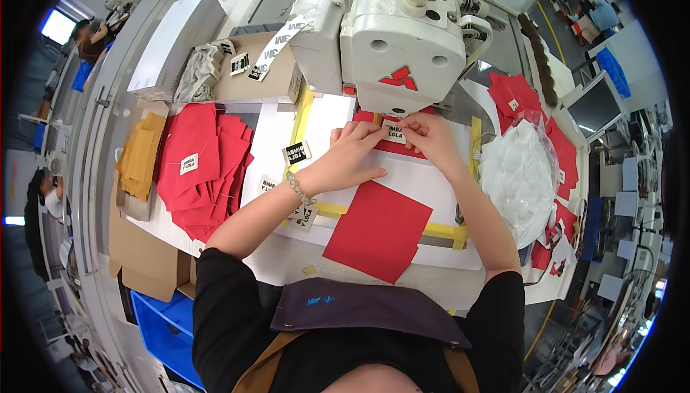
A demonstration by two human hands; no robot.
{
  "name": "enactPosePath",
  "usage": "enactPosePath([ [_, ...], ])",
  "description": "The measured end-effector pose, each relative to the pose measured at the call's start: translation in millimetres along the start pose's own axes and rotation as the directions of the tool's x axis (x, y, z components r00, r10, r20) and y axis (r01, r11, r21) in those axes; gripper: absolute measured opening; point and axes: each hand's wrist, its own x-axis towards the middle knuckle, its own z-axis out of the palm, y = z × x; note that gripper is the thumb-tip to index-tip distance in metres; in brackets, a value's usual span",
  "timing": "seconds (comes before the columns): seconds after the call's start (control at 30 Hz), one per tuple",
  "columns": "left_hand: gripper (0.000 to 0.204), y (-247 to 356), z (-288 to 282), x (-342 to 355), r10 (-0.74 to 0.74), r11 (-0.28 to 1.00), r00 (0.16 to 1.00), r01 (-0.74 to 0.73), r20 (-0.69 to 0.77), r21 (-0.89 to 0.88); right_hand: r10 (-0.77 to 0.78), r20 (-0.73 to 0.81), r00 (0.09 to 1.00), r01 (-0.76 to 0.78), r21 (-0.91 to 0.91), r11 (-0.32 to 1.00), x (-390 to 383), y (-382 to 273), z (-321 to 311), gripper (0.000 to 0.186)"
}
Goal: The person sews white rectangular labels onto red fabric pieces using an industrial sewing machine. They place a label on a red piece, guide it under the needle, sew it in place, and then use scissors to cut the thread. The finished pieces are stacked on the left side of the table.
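Red, flat fabric piece (406, 150) lies beneath the front of the bulky off-white sewing machine (402, 41), with a small cream rectangular label with dark print (394, 132) on top of it. The left hand (346, 153) is spread fairly wide, its thumb well away from the fingers, and a fingertip rests at the label's left edge. The right hand (433, 141) is narrow, thumb and forefinger close together at the label's right edge; whether they pinch or merely press it, I cannot tell. Nearer the body, a plain red four-sided fabric panel (379, 231) lies on the white surface (431, 190). Left of the left hand sits a small black-and-cream label (295, 153); farther left, a heap of red fabric pieces (190, 192).
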Motion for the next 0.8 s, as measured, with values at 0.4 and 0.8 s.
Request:
enactPosePath([
  [0.4,0.078,-2.4,15.2,8.0,0.095,0.942,0.994,-0.071,-0.059,0.329,0.022,-0.029,0.999,-0.029,-0.272,0.962,19.3,-12.9,-5.3,0.02],
  [0.8,0.078,4.7,18.0,2.6,0.194,0.856,0.979,-0.136,-0.066,0.498,-0.063,-0.07,0.996,0.033,-0.368,0.929,28.7,-1.6,-5.0,0.023],
])
